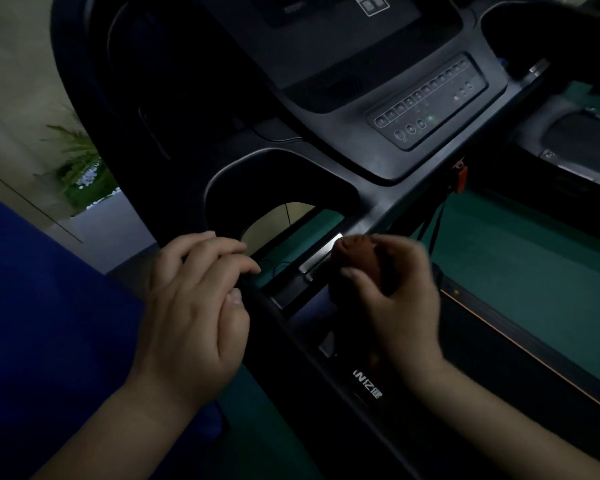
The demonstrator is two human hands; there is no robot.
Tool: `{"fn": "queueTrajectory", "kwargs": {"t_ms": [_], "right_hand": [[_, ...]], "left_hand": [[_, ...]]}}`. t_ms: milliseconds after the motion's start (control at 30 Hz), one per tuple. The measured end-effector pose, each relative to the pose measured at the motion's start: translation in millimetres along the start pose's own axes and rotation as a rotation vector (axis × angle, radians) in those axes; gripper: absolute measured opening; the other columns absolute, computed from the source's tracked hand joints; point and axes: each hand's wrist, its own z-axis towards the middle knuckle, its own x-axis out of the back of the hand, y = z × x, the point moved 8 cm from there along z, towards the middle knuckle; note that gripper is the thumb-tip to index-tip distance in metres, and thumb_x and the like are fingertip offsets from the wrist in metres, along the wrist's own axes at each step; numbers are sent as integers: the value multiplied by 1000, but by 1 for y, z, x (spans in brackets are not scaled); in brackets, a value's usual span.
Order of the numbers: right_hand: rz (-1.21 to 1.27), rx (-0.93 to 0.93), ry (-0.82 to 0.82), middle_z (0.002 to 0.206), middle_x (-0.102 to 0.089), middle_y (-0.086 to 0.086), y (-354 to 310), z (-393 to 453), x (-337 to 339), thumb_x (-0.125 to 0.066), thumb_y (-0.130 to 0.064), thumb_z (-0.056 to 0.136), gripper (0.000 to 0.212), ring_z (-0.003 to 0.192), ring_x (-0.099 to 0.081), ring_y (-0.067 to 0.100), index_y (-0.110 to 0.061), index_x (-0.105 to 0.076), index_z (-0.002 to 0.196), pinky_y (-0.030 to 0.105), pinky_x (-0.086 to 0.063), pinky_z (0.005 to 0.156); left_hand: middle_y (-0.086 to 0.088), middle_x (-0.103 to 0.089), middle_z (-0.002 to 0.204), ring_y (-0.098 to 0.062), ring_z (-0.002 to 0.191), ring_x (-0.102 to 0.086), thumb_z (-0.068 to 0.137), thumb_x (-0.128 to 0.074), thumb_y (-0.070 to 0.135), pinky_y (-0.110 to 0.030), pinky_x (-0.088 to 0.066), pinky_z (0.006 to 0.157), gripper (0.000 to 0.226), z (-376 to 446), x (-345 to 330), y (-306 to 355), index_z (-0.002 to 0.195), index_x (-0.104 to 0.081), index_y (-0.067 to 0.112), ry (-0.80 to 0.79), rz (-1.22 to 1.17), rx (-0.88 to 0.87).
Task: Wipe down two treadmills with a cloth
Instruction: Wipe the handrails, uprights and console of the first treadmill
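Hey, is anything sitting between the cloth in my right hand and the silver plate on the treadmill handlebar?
Nothing visible does. The right hand holds the brown cloth bunched right beside the silver plate, with no object between them. The left hand rests on the frame off to the side.

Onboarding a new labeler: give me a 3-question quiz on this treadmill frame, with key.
1. True or false: the right hand grips a brownish cloth.
2. The left hand rests on: A) the button panel B) the dark handlebar C) the red safety clip
3. Fill in: the cloth sits by a silver ____ on the handlebar.

Key: 1 true; 2 B; 3 plate.
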Motion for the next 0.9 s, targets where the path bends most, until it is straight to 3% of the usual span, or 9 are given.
{"fn": "queueTrajectory", "kwargs": {"t_ms": [67,133,233,333,433,500,633,800,900], "right_hand": [[-127,184,14,99,-57,-14,-28,19,1,-78,-20,74,38,90,-55,-5,-28,-55,103,-1,-40,74],[-329,356,-75,102,-60,-11,-46,42,-17,-72,-30,79,29,93,-56,3,-25,-63,106,5,-39,81],[-688,596,-305,113,-65,-4,-50,60,-54,-49,-42,91,34,107,-58,17,-24,-67,113,35,-43,93],[-700,752,-522,103,-69,1,-49,41,-84,-37,-41,97,39,95,-62,21,-20,-69,106,39,-43,92],[-630,878,-610,98,-66,6,-49,7,-101,-43,-40,97,38,86,-61,24,-12,-67,105,37,-46,80],[-623,901,-532,95,-65,7,-45,17,-88,-44,-41,96,39,84,-59,21,-11,-68,101,35,-45,78],[-730,710,-300,89,-66,2,-43,71,-50,-37,-48,96,46,85,-60,23,-16,-70,93,34,-43,79],[-652,859,-512,91,-64,5,-53,4,-98,-42,-41,95,39,81,-59,21,-12,-69,97,34,-47,73],[-644,886,-503,92,-64,5,-50,12,-91,-40,-47,96,44,84,-58,20,-13,-68,102,32,-45,75]], "left_hand": [[-5,-61,115,-25,118,-42,79,-32,22,-13,-18,100,43,0,0,0,99,-68,10,10,-11,0],[-5,-61,115,-26,118,-42,80,-32,22,-16,-20,100,42,0,0,0,99,-67,10,12,-21,-4],[-4,-62,115,-26,118,-44,80,-32,22,-21,-23,99,42,0,1,0,98,-67,10,14,-27,-8],[-4,-62,115,-25,119,-43,80,-32,22,-20,-21,100,41,0,1,-1,98,-68,12,12,-32,3],[-4,-62,116,-26,120,-43,80,-32,22,-21,-22,100,42,-1,1,-2,99,-68,12,12,-38,3],[-3,-62,117,-25,121,-42,80,-32,22,-25,-25,99,41,-2,2,-1,100,-68,12,13,-38,-7],[-1,-61,117,-23,121,-42,81,-32,23,-27,-26,99,42,-2,1,-1,101,-68,13,15,-50,-14],[-2,-61,118,-25,122,-41,81,-33,23,-29,-27,101,42,-3,1,-2,101,-67,12,18,-47,-5],[-1,-61,118,-23,122,-40,81,-33,23,-28,-26,101,41,-3,2,-2,102,-67,13,12,-35,-14]]}}
